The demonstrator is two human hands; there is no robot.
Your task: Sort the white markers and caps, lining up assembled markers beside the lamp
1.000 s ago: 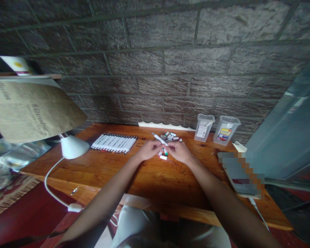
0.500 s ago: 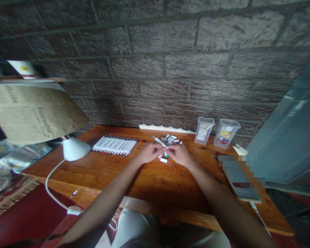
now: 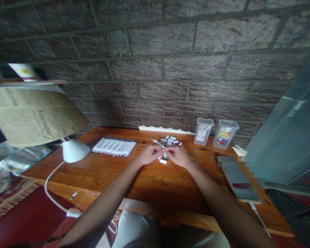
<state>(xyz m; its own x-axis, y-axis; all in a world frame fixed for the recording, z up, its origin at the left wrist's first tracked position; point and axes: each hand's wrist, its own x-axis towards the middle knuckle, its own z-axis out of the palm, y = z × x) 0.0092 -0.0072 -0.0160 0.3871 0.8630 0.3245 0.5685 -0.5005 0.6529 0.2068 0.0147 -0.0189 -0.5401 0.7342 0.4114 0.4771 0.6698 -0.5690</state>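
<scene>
My left hand [image 3: 149, 154] and my right hand [image 3: 179, 155] meet over the middle of the wooden desk [image 3: 98, 168]. The left hand's fingers are closed round a white marker [image 3: 157, 142] that sticks up and away to the left. The right hand pinches at the marker's near end; what it holds there is too small to make out. Loose caps [image 3: 163, 159], white, green and red, lie just under the hands. More loose caps [image 3: 171, 140] are scattered behind the hands. A neat row of white markers [image 3: 114, 147] lies at the left of the desk.
Two clear plastic containers [image 3: 203, 131] [image 3: 225, 134] stand at the back right by the brick wall. A white lamp [image 3: 72, 151] with its cable is at the left, with a newspaper [image 3: 33, 115] above it. A blurred flat object [image 3: 241, 179] lies at the right edge.
The hands have stayed together over the caps. The marker in the left hand has tipped slightly lower. The view has shifted a little.
</scene>
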